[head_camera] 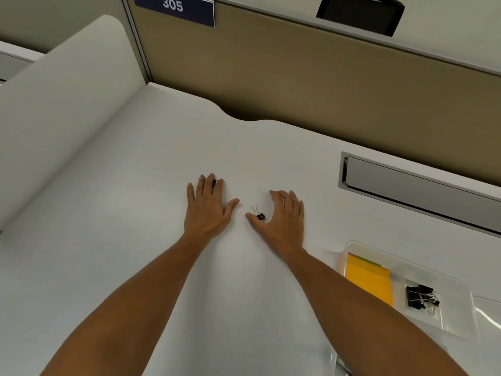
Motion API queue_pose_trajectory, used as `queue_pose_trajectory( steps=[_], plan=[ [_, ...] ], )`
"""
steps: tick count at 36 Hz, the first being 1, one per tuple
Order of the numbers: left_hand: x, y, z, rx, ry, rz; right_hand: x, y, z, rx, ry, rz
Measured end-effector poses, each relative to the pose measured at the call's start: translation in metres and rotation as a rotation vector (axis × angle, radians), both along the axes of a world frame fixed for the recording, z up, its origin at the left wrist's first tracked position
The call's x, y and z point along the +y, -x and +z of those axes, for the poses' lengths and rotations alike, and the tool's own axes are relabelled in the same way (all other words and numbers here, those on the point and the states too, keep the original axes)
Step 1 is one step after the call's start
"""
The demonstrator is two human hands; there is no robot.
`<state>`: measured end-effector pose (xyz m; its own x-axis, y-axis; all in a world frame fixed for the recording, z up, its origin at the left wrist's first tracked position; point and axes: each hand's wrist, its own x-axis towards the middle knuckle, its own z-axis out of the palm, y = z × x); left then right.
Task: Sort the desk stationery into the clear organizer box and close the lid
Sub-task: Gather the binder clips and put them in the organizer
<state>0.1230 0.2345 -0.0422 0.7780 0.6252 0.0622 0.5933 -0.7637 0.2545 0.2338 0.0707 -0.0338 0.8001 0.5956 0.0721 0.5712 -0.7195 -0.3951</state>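
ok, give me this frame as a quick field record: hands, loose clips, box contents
left hand: flat on desk, small clip between its fingers
right hand: open, cupped around loose binder clip, not gripping it
organizer box: lower right, lid open
box contents: yellow sticky notes; black binder clips in the next compartment
desk: white

An office cubicle: a white desk (162,158) walled by a tan partition (298,77) at twelve o'clock, a numbered sign (173,8) reading 305 at eleven, a cable slot (412,183) at two.
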Motion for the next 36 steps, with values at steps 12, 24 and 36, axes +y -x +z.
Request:
queue_pose_trajectory(
  steps=[12, 24, 36],
  plan=[
    [-0.004, 0.009, -0.001, -0.257, 0.039, 0.028, -0.016, 0.017, -0.009, -0.088, -0.117, 0.144],
    [-0.032, 0.033, 0.005, -0.236, -0.015, 0.129, -0.036, 0.038, -0.01, -0.144, 0.038, 0.208],
    [-0.061, 0.058, 0.014, -0.151, -0.053, 0.2, -0.065, 0.062, -0.01, -0.168, -0.031, 0.265]
  ],
)
